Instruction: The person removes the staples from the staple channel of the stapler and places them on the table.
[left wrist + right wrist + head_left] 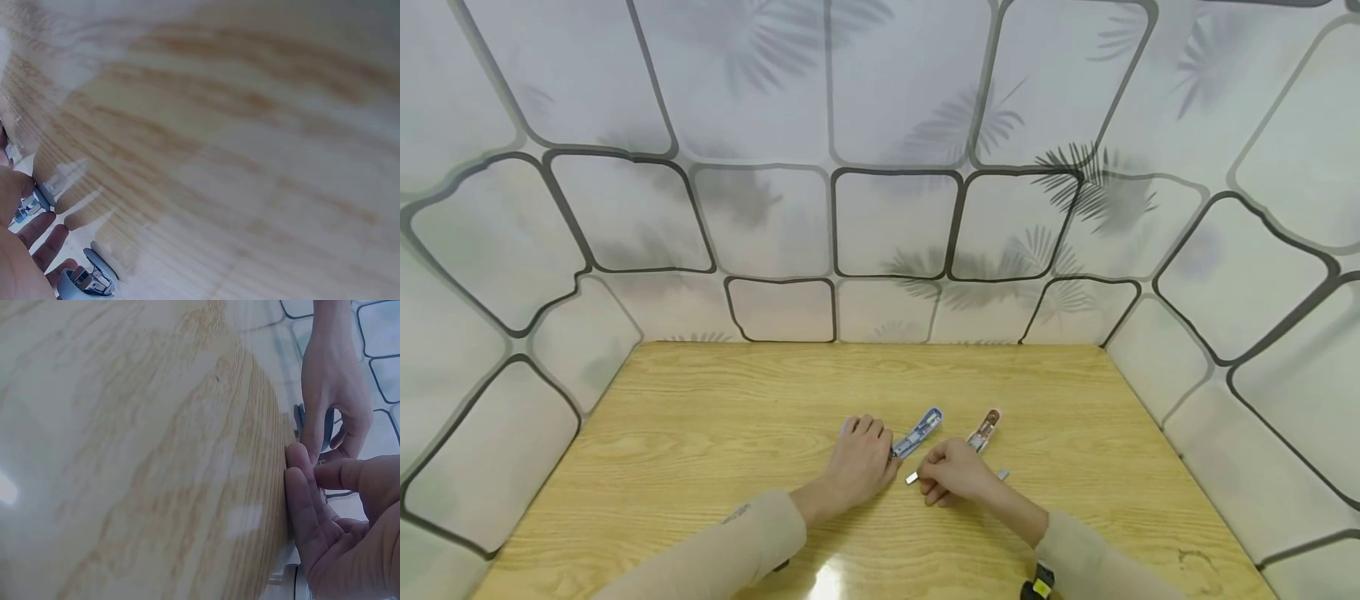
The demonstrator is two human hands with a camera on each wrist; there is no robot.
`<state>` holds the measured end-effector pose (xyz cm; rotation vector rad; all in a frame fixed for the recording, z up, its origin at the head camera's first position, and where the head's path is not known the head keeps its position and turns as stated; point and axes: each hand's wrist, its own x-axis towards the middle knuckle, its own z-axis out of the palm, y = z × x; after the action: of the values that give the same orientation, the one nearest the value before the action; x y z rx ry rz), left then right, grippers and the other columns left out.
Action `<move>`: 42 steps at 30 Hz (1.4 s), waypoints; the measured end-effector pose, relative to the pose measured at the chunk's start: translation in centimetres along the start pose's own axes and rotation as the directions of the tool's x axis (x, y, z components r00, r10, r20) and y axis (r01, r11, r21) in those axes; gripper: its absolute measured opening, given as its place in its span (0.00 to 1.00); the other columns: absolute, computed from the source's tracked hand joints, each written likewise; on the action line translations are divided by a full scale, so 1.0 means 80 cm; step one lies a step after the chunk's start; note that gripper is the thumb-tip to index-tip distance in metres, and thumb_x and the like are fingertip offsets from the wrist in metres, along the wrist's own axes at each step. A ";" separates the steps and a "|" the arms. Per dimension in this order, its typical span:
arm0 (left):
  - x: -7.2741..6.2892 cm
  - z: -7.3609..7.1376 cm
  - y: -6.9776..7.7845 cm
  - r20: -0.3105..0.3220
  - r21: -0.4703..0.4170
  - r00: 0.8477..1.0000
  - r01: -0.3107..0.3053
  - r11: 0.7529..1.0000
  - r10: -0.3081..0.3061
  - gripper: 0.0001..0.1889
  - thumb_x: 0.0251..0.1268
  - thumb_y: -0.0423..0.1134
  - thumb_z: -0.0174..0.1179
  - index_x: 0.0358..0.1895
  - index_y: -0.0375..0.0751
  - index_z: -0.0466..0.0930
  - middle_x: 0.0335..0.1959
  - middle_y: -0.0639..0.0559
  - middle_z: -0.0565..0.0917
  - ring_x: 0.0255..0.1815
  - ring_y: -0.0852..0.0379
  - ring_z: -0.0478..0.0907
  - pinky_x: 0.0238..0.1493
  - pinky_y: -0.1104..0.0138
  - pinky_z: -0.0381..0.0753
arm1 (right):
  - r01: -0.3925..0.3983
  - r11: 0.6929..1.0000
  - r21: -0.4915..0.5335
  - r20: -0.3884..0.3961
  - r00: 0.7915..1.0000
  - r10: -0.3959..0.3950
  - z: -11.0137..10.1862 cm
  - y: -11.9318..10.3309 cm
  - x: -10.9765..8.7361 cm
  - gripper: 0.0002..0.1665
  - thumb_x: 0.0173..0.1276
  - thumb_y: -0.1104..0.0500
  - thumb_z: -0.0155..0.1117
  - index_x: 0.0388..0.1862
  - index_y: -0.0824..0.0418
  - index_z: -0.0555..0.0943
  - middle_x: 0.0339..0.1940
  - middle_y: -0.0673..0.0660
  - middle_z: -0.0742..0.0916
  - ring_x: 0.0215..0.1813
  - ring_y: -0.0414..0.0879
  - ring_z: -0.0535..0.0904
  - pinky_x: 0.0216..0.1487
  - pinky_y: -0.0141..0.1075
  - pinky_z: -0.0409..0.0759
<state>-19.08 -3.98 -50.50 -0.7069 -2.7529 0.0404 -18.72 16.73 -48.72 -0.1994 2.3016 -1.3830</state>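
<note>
A blue stapler (919, 434) lies opened out on the table, its metal inside facing up. My left hand (861, 457) grips its hinge end, and part of the stapler is hidden under the palm. In the left wrist view, blue stapler parts (94, 275) show beside the fingers. My right hand (957, 471) pinches a small silver strip of staples (912, 478) between thumb and fingertips, close to the left thumb. Behind the right hand lies an opened pink-and-brown stapler (985, 429), partly covered by that hand.
A pale blue-grey end (1003, 473) of something sticks out past the right wrist. The wooden table (737, 392) runs back to a patterned cloth wall (891, 225), which also rises on both sides. A black wristband (1037, 583) shows at the right sleeve.
</note>
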 end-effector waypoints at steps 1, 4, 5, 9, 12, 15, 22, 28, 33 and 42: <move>0.000 0.000 0.000 -0.001 0.002 1.000 0.000 1.000 0.000 0.19 0.72 0.59 0.65 0.39 0.46 0.81 0.39 0.53 0.84 0.47 0.55 0.79 0.56 0.60 0.77 | 0.002 1.000 -0.003 0.001 1.000 -0.002 0.000 0.000 0.001 0.11 0.73 0.63 0.63 0.34 0.69 0.86 0.24 0.55 0.90 0.22 0.40 0.87 0.24 0.32 0.86; 0.000 -0.001 0.000 0.004 0.003 1.000 0.001 1.000 -0.001 0.19 0.72 0.59 0.64 0.40 0.46 0.81 0.39 0.54 0.84 0.47 0.55 0.78 0.56 0.60 0.77 | -0.001 1.000 -0.010 0.002 1.000 0.001 -0.001 0.001 0.002 0.10 0.73 0.63 0.64 0.34 0.69 0.86 0.23 0.55 0.90 0.22 0.40 0.87 0.24 0.33 0.86; 0.000 -0.001 0.000 0.006 0.003 1.000 0.001 1.000 -0.001 0.19 0.72 0.59 0.64 0.40 0.46 0.81 0.39 0.54 0.84 0.47 0.55 0.78 0.56 0.60 0.77 | -0.002 1.000 -0.012 0.003 1.000 0.002 -0.001 0.001 0.002 0.10 0.73 0.63 0.64 0.35 0.69 0.86 0.23 0.55 0.90 0.22 0.40 0.87 0.24 0.33 0.86; -0.001 0.000 0.000 0.010 -0.017 1.000 0.005 1.000 -0.005 0.19 0.72 0.59 0.65 0.40 0.46 0.80 0.39 0.53 0.83 0.47 0.54 0.78 0.55 0.61 0.77 | -0.011 1.000 -0.008 -0.001 1.000 0.011 0.000 0.002 0.004 0.11 0.74 0.61 0.65 0.35 0.68 0.87 0.23 0.54 0.89 0.21 0.39 0.87 0.24 0.32 0.86; -0.001 0.002 -0.002 0.003 -0.053 1.000 0.009 0.999 -0.009 0.18 0.71 0.57 0.65 0.38 0.46 0.80 0.37 0.53 0.82 0.44 0.55 0.77 0.52 0.62 0.76 | -0.010 1.000 -0.002 -0.004 1.000 0.010 0.000 0.002 0.004 0.12 0.75 0.59 0.65 0.35 0.67 0.87 0.22 0.53 0.89 0.21 0.39 0.86 0.25 0.32 0.86; -0.003 0.004 -0.004 -0.012 -0.101 1.000 0.010 0.995 -0.011 0.17 0.71 0.55 0.66 0.38 0.46 0.79 0.37 0.53 0.79 0.42 0.56 0.75 0.51 0.62 0.76 | 0.016 1.000 0.001 -0.004 1.000 -0.016 -0.001 0.001 0.003 0.12 0.74 0.58 0.65 0.36 0.67 0.87 0.22 0.54 0.90 0.22 0.39 0.87 0.25 0.33 0.87; -0.007 -0.005 -0.013 -0.034 -0.231 0.999 0.025 0.973 -0.034 0.17 0.72 0.54 0.66 0.46 0.43 0.81 0.46 0.49 0.82 0.54 0.50 0.79 0.65 0.55 0.79 | 0.187 0.982 -0.013 0.003 0.982 -0.187 -0.007 -0.010 0.007 0.13 0.76 0.59 0.65 0.42 0.71 0.86 0.31 0.63 0.91 0.28 0.44 0.87 0.29 0.31 0.85; -0.019 -0.019 -0.031 -0.045 -0.283 0.996 0.057 0.957 -0.073 0.19 0.71 0.52 0.68 0.51 0.39 0.81 0.52 0.45 0.84 0.61 0.43 0.79 0.69 0.47 0.78 | 0.266 0.964 -0.026 0.019 0.964 -0.266 -0.008 -0.026 0.013 0.13 0.77 0.58 0.66 0.48 0.68 0.85 0.39 0.66 0.89 0.36 0.51 0.88 0.36 0.35 0.88; -0.028 -0.024 -0.050 -0.082 -0.325 0.991 0.077 0.943 -0.110 0.20 0.70 0.49 0.69 0.52 0.36 0.80 0.51 0.43 0.84 0.59 0.41 0.81 0.67 0.44 0.79 | 0.351 0.932 -0.091 0.027 0.936 -0.350 -0.003 -0.042 0.023 0.13 0.78 0.55 0.66 0.50 0.64 0.85 0.41 0.61 0.90 0.40 0.48 0.86 0.39 0.36 0.88; -0.045 -0.021 -0.070 -0.103 -0.228 0.985 0.115 0.967 -0.142 0.25 0.67 0.54 0.71 0.52 0.35 0.81 0.47 0.42 0.86 0.54 0.42 0.83 0.59 0.48 0.83 | 0.509 0.766 -0.393 0.094 0.851 -0.517 0.013 -0.059 0.048 0.17 0.77 0.53 0.68 0.57 0.61 0.84 0.52 0.55 0.90 0.52 0.46 0.86 0.49 0.33 0.87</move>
<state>-18.18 -10.73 -49.32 -0.5624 -2.7063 -0.3311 -22.13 12.28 -46.23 -1.0246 2.6464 -1.0973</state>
